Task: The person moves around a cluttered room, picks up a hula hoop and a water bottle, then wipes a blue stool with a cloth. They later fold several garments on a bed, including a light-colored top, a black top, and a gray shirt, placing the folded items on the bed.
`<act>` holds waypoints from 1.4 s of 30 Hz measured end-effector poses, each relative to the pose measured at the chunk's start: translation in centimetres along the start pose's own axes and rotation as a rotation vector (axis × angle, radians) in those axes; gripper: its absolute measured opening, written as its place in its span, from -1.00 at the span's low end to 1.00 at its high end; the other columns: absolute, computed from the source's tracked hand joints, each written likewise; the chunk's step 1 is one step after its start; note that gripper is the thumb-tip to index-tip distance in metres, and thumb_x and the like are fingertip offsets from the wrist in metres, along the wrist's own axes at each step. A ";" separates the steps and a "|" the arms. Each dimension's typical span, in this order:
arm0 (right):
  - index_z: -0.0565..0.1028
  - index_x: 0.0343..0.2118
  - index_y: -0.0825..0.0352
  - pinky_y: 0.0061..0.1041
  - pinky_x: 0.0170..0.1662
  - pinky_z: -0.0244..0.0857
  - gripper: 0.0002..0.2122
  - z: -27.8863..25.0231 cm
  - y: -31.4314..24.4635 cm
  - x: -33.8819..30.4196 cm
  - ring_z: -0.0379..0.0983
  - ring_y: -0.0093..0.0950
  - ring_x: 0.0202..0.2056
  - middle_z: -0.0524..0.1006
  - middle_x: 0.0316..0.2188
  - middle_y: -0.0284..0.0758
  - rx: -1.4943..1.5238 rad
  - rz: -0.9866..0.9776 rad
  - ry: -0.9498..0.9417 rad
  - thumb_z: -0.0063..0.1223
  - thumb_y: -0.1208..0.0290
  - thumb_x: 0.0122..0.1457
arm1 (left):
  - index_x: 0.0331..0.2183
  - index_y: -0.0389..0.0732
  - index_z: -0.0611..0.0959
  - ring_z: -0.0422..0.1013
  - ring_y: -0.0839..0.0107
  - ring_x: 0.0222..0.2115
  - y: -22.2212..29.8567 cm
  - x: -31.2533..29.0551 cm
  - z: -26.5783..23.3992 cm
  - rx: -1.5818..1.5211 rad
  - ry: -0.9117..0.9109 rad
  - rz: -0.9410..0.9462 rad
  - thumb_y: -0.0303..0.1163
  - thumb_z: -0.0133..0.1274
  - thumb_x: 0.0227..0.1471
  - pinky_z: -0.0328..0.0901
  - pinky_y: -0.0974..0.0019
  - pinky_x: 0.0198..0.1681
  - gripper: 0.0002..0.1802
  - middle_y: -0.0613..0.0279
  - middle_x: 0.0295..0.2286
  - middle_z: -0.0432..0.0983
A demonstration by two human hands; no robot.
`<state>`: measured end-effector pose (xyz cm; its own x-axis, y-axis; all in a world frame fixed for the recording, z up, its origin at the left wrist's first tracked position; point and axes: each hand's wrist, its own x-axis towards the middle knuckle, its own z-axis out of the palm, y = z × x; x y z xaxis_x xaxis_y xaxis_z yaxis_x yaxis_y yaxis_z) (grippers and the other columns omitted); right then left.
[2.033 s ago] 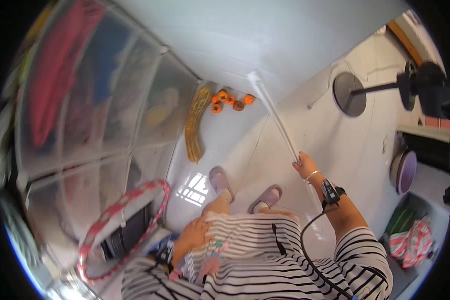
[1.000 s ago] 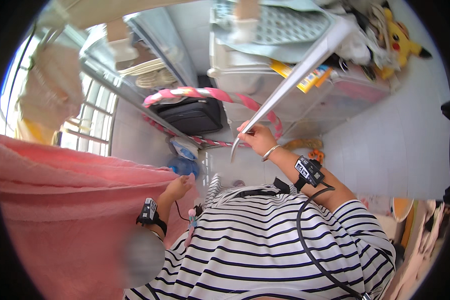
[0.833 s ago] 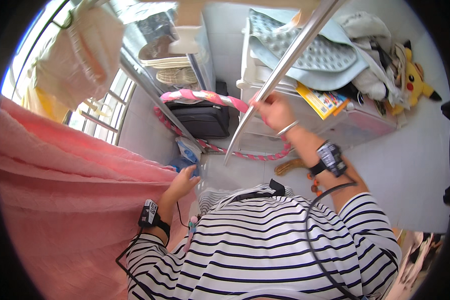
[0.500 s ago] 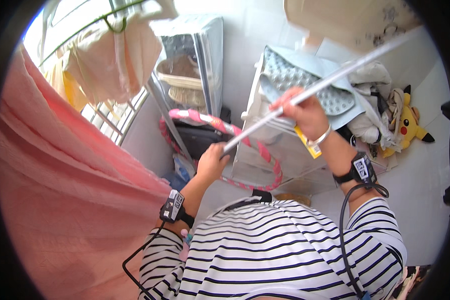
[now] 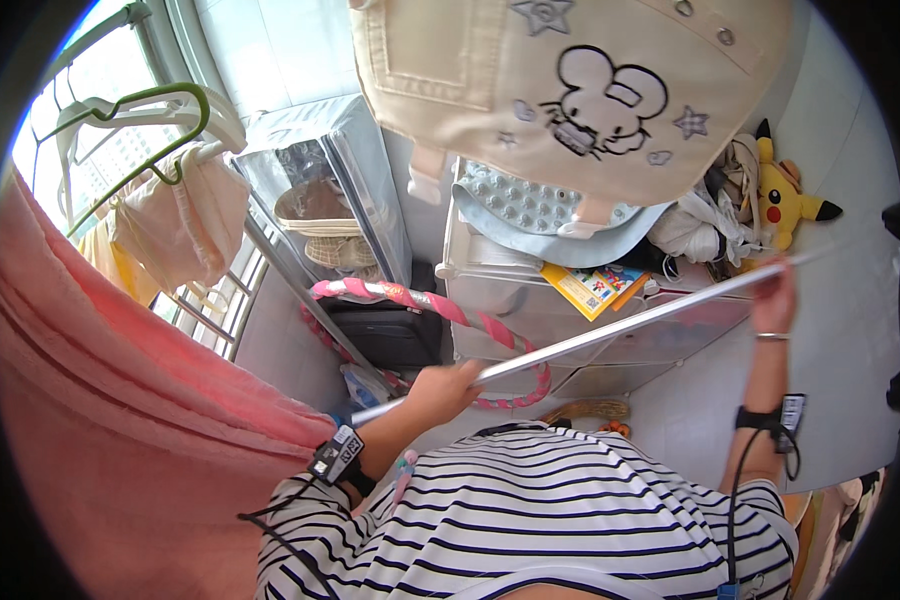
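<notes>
A long thin white pole [image 5: 620, 327] slants across in front of my body, its right part higher than its left. My left hand [image 5: 442, 393] is wrapped around it near my chest. Farther right, my right hand [image 5: 773, 298], slightly blurred, grips the pole toward its other end. Above the pole a cream bag [image 5: 450, 100] with an embroidered mouse face and stars fills the top of the view; what holds it up is out of sight.
Left are a pink curtain [image 5: 120, 400] and hangers [image 5: 175, 90] with clothes by the window. Ahead stand a clear-fronted rack [image 5: 370, 180] with hats, a pink hoop [image 5: 460, 310], a black case [image 5: 390, 335] and drawers [image 5: 610, 345] topped with a blue mat. A yellow plush [image 5: 782, 200] sits right.
My right hand has slid or moved right and lower, so the pole lies flatter. My left hand is lower too. The cream bag now fills much more of the upper view.
</notes>
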<state>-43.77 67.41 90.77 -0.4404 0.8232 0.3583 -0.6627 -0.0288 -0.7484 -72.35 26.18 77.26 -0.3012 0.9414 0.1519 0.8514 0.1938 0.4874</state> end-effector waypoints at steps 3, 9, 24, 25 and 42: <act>0.40 -0.19 0.40 -0.59 -0.26 0.38 -0.79 -4.5 -9.4 2.3 0.43 -0.46 -0.25 0.48 -0.23 -0.20 0.010 -0.175 0.037 -0.11 0.41 0.15 | -0.33 -0.11 0.41 0.41 0.21 -0.60 4.0 4.8 -5.0 0.329 0.226 0.175 -0.23 0.06 -0.13 0.26 0.19 -0.58 -0.71 0.18 -0.60 0.41; 0.34 -0.11 0.49 -0.46 0.04 0.24 -0.71 -3.6 -17.2 5.0 0.34 -0.34 -0.06 0.40 -0.11 -0.08 -0.115 -0.390 -0.187 -0.12 0.43 0.15 | -0.39 -0.13 0.46 0.43 0.22 -0.53 5.6 12.6 -12.7 0.372 0.605 0.186 -0.29 0.05 -0.12 0.27 0.18 -0.51 -0.79 0.18 -0.53 0.46; 0.39 -0.15 0.25 -0.49 -0.04 0.27 -0.78 31.7 4.0 17.7 0.41 -0.43 -0.14 0.48 -0.20 -0.28 -0.848 -0.535 -0.380 -0.15 0.34 0.17 | -0.01 -0.13 0.33 0.10 -0.02 0.00 -6.6 8.7 -4.6 0.259 0.639 -0.038 -0.36 0.16 -0.27 0.03 0.09 0.06 -0.31 -0.06 0.04 0.07; 0.39 -0.15 0.24 -0.49 -0.05 0.27 -0.78 33.5 7.5 17.6 0.41 -0.43 -0.15 0.48 -0.21 -0.27 -0.896 -0.545 -0.379 -0.14 0.34 0.16 | -0.01 -0.13 0.34 0.12 -0.01 -0.02 -7.4 6.4 -4.0 0.242 0.580 -0.097 -0.37 0.16 -0.27 0.06 0.11 0.05 -0.32 -0.07 0.04 0.06; 0.41 -0.21 0.43 -0.51 -0.35 0.33 -0.73 46.2 28.1 25.6 0.41 -0.43 -0.47 0.48 -0.45 -0.23 0.192 0.136 -0.636 -0.11 0.34 0.12 | -0.10 -0.14 0.43 0.24 0.06 -0.06 -6.6 -14.8 5.9 0.005 0.412 -0.836 -0.35 0.14 -0.18 0.23 0.20 -0.08 -0.49 0.02 0.02 0.15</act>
<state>-101.63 61.49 104.74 -0.7593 0.3131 0.5704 -0.6460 -0.2576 -0.7186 -70.99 12.55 66.73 -0.9449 0.3239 0.0469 0.2912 0.7666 0.5723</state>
